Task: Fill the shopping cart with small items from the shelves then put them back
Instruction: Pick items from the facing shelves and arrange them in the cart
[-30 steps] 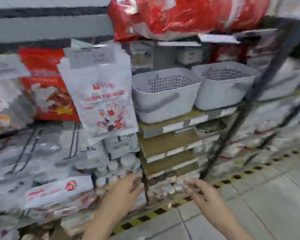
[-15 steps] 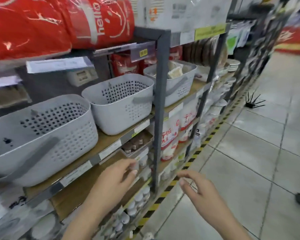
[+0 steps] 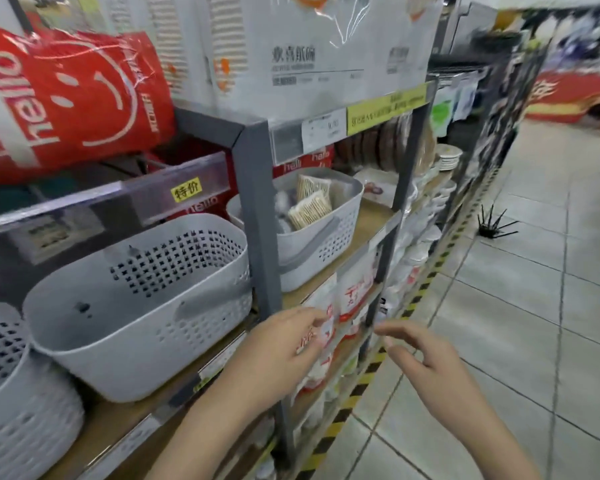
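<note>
- Left hand (image 3: 284,344) and right hand (image 3: 426,358): both released, fingers loose, grasping nothing.
- White-and-red plastic pouches (image 3: 340,306) sit on low shelf, just beyond left fingertips.
- Risk: slick, crowded pouches; a careless pull could topple neighbours.
- Shopping cart not visible.

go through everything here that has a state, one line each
Left hand: open, empty, fingers near white-and-red pouches.
Right hand: open, empty, over the aisle.
Near grey perforated plastic basket: empty.
Far grey perforated plastic basket: holds packets.
</note>
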A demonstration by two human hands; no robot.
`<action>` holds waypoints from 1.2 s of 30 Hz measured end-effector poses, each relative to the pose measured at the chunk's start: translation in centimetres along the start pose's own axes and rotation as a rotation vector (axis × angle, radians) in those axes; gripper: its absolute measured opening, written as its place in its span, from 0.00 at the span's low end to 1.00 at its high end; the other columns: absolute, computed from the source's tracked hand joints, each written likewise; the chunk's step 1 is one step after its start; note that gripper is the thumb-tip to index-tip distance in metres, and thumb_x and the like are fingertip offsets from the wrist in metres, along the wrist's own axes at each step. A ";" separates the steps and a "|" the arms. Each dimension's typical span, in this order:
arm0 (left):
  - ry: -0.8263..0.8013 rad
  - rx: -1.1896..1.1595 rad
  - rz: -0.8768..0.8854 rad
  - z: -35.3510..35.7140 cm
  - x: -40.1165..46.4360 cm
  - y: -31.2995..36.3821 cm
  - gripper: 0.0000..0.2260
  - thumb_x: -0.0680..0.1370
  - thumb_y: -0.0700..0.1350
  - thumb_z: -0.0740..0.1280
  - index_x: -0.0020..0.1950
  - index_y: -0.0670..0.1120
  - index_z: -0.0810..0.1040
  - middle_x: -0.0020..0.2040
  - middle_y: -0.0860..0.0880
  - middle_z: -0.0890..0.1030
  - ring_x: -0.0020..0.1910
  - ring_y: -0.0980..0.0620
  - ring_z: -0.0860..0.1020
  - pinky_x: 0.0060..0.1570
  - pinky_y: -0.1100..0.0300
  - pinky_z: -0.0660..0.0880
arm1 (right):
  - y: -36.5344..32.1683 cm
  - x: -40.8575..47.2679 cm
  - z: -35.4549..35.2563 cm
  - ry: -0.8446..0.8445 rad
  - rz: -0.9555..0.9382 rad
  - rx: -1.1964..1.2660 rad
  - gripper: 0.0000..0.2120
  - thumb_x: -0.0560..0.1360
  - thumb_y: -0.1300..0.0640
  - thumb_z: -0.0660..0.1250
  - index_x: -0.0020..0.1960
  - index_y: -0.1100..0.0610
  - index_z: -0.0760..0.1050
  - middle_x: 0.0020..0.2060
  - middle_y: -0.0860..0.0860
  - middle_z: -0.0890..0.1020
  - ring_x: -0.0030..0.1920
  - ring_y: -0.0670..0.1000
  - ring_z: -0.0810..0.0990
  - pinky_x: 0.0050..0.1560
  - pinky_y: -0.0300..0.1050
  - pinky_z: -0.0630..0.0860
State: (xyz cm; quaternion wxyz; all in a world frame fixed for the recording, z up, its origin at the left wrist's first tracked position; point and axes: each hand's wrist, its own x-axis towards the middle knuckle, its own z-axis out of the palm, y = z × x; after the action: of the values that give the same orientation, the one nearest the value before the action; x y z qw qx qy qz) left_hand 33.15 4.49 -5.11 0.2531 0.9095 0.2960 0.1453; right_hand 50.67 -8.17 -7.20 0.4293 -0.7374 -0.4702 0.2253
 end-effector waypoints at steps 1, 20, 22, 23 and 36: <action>0.009 0.014 0.008 0.0 1.4 0.2 0.16 0.81 0.52 0.58 0.68 0.58 0.69 0.63 0.63 0.72 0.62 0.64 0.69 0.62 0.63 0.69 | 0.3 1.7 -0.6 -0.002 -0.023 0.001 0.09 0.79 0.54 0.62 0.51 0.40 0.76 0.48 0.35 0.79 0.52 0.31 0.74 0.46 0.25 0.70; 0.635 0.112 -0.432 -0.5 18.5 -0.5 0.14 0.80 0.46 0.62 0.65 0.49 0.74 0.62 0.54 0.73 0.60 0.57 0.71 0.57 0.63 0.68 | -0.7 31.6 -5.3 -0.124 -0.775 -0.075 0.08 0.76 0.65 0.65 0.51 0.59 0.80 0.45 0.48 0.82 0.46 0.45 0.78 0.48 0.42 0.75; 0.654 0.126 -0.518 -0.5 19.2 -1.3 0.13 0.79 0.47 0.62 0.64 0.50 0.74 0.61 0.53 0.74 0.59 0.55 0.73 0.57 0.57 0.71 | -1.5 33.8 -4.6 -0.159 -0.808 -0.108 0.09 0.75 0.64 0.65 0.54 0.59 0.80 0.49 0.51 0.82 0.48 0.50 0.79 0.48 0.45 0.74; 0.661 0.137 -0.547 -0.6 19.5 -1.5 0.13 0.79 0.48 0.62 0.64 0.50 0.74 0.61 0.53 0.75 0.59 0.53 0.74 0.57 0.55 0.73 | -1.9 34.7 -4.2 -0.203 -0.813 -0.130 0.10 0.75 0.64 0.65 0.55 0.58 0.79 0.51 0.51 0.82 0.50 0.50 0.79 0.48 0.43 0.73; 0.573 0.268 -0.769 -0.8 20.7 -1.2 0.14 0.77 0.61 0.60 0.58 0.59 0.77 0.56 0.57 0.79 0.53 0.54 0.77 0.42 0.60 0.69 | -1.2 39.3 -1.4 -0.360 -0.791 -0.319 0.23 0.73 0.56 0.70 0.67 0.54 0.72 0.61 0.54 0.77 0.62 0.56 0.74 0.59 0.48 0.73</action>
State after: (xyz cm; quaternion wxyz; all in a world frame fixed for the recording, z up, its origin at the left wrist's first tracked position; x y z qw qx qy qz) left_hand 48.51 18.28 -2.71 0.0776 0.6825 0.6838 0.2460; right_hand 69.06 26.33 -2.64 0.2750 -0.5075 -0.8112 0.0936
